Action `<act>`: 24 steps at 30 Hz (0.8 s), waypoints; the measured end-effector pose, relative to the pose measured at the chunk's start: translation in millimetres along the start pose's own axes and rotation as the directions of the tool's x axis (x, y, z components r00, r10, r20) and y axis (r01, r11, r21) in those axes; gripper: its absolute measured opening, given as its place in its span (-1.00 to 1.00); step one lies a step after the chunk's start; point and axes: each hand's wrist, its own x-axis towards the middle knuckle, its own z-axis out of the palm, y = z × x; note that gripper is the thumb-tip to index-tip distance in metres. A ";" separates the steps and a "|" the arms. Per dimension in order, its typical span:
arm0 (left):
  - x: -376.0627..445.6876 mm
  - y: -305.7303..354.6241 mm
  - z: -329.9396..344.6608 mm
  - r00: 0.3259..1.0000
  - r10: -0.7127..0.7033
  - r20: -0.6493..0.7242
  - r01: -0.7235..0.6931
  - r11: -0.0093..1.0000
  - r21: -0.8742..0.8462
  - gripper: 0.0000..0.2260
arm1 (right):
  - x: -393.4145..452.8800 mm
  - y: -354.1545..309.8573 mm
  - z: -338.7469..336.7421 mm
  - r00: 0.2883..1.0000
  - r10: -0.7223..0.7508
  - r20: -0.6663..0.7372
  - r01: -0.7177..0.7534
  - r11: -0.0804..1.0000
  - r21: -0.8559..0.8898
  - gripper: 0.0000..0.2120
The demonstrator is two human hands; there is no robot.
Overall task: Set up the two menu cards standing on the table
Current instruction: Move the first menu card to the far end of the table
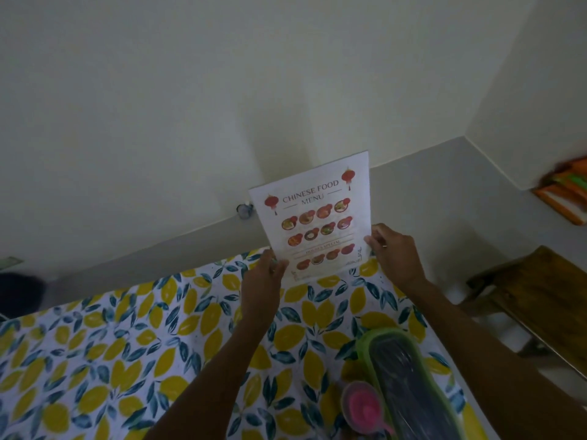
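A white menu card [314, 214] headed "Chinese Food Menu", with red lanterns and rows of dish pictures, stands upright at the far edge of the table [127, 360], tilted a little to the left. My left hand [265, 274] pinches its lower left corner. My right hand [394, 249] grips its lower right edge. Its bottom edge sits at the lemon-print tablecloth. Only one menu card is in view.
A green-rimmed oblong tray [409, 385] with dark contents lies at the near right of the table, a pink lidded cup [363, 408] beside it. A wooden bench [536, 300] stands to the right. Orange and green packets [568, 192] sit on a ledge. The wall is close behind the table.
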 end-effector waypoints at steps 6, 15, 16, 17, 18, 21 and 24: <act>0.7 -2.4 0.0 1.000 0.014 0.002 -0.014 1.000 0.018 -0.77 | -1.3 -2.6 -0.6 0.999 0.037 0.006 -0.037 0.999 0.014 -0.86; 2.7 3.0 -5.3 0.986 -0.068 0.150 0.069 0.998 0.000 -0.68 | -11.2 -17.1 -5.1 0.983 0.177 0.039 -0.180 0.980 0.086 -0.73; 2.2 4.5 -6.4 0.982 -0.087 0.167 0.089 0.996 -0.004 -0.65 | -13.4 -20.6 -7.4 0.982 0.186 0.034 -0.189 0.978 0.091 -0.69; 0.7 5.6 -8.1 0.980 -0.093 0.175 0.094 0.996 -0.001 -0.62 | -16.8 -24.6 -10.2 0.982 0.189 0.022 -0.191 0.978 0.090 -0.67; -1.8 7.1 -10.5 0.980 -0.090 0.176 0.091 0.996 0.004 -0.59 | -21.0 -29.9 -13.8 0.982 0.189 0.007 -0.189 0.978 0.088 -0.66; -14.4 8.9 -20.2 0.984 -0.081 0.160 0.081 0.997 0.005 -0.51 | -36.2 -47.3 -23.4 0.984 0.174 -0.023 -0.172 0.982 0.083 -0.66; -32.4 8.3 -37.7 0.988 -0.070 0.137 0.061 0.996 0.070 -0.42 | -56.9 -67.9 -30.3 0.992 0.124 -0.018 -0.123 0.991 0.048 -0.63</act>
